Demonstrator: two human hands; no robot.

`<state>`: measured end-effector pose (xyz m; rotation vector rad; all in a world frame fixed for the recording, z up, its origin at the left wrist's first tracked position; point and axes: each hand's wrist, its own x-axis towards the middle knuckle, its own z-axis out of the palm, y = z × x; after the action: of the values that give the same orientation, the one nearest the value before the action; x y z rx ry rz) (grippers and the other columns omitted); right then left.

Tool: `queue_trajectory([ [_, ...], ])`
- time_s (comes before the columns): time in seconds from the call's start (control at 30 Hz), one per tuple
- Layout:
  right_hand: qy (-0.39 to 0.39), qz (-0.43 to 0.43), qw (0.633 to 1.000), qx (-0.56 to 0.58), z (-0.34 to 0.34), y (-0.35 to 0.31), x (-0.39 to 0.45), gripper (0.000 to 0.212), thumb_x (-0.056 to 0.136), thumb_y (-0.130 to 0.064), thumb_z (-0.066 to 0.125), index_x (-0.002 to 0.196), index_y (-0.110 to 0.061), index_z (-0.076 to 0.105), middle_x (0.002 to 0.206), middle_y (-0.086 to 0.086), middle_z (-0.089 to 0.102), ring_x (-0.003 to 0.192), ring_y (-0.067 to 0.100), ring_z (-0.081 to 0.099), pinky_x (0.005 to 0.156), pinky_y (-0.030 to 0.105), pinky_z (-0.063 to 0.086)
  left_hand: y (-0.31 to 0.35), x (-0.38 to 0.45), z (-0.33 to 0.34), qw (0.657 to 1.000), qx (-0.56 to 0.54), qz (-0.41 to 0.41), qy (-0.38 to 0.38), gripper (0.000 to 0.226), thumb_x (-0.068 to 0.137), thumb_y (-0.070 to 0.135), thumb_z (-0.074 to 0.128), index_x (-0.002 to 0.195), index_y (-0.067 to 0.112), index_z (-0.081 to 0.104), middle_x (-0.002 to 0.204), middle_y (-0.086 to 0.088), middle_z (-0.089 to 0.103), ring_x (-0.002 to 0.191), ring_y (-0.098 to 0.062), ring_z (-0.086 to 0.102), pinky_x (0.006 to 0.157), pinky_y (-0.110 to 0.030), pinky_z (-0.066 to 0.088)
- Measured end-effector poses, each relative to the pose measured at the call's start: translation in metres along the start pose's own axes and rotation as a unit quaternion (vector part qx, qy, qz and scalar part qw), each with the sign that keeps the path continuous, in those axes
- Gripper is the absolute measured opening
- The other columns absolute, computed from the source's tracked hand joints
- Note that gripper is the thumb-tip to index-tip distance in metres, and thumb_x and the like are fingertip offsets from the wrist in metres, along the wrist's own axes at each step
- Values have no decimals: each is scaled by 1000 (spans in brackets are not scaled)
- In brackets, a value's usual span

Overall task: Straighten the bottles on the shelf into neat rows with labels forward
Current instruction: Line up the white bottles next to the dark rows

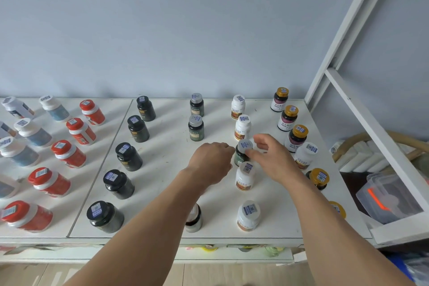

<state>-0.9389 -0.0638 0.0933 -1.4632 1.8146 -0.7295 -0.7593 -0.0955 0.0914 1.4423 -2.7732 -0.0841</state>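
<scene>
Your bottles stand upright on the white shelf (162, 169) in rows running front to back: red ones (69, 153) at left, black ones (128, 157) next, white ones (242, 126) and gold-capped ones (287, 118) at right; what they hold cannot be seen. A clear plastic box (390, 197) with something orange inside sits off the shelf's right end. The dark green, silver-capped bottle (242, 153) stands in the white row, between your hands. Your right hand (271, 153) pinches its cap with thumb and fingertips. Your left hand (211, 160) is at its left side, fingers curled; whether they grip it you cannot tell.
</scene>
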Motion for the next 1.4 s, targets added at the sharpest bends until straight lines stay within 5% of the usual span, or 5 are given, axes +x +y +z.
queue_trajectory([
  [0.27,-94,7,994,-49,7,-3,42,59,85,-31,71,139,-27,48,131,-3,59,108,13,55,84,24,41,-8,23,1,998,3,-35,-45,29,94,34,54,116,16,55,115,-2,61,107,-26,59,78,-35,45],
  [0.5,-68,-34,995,-66,-9,-5,56,49,88,-39,66,133,-27,50,125,-4,61,102,12,55,83,26,42,-16,46,4,974,-149,-110,-129,60,88,45,62,142,25,44,140,6,51,129,-17,47,103,-34,41],
  [0.83,-56,-35,998,4,-25,-28,69,58,73,-54,73,124,-29,60,110,-14,66,99,4,61,78,21,45,-25,58,-7,904,-379,-142,-138,26,77,44,72,90,23,65,87,3,67,79,-18,60,68,-36,50],
  [1.13,-9,-15,1000,-9,-18,-40,67,51,75,-52,75,114,-23,64,95,-12,63,82,1,56,62,16,39,-34,52,-8,836,-511,-135,-147,15,83,30,73,99,30,72,93,8,72,95,-14,64,81,-26,49],
  [1.4,10,-6,1000,1,-13,-44,64,37,76,-50,75,100,-26,61,83,-18,59,76,-2,55,59,18,38,-39,53,-6,831,-518,-117,-166,25,81,40,72,106,34,71,108,-1,71,112,-23,61,104,-44,45],
])
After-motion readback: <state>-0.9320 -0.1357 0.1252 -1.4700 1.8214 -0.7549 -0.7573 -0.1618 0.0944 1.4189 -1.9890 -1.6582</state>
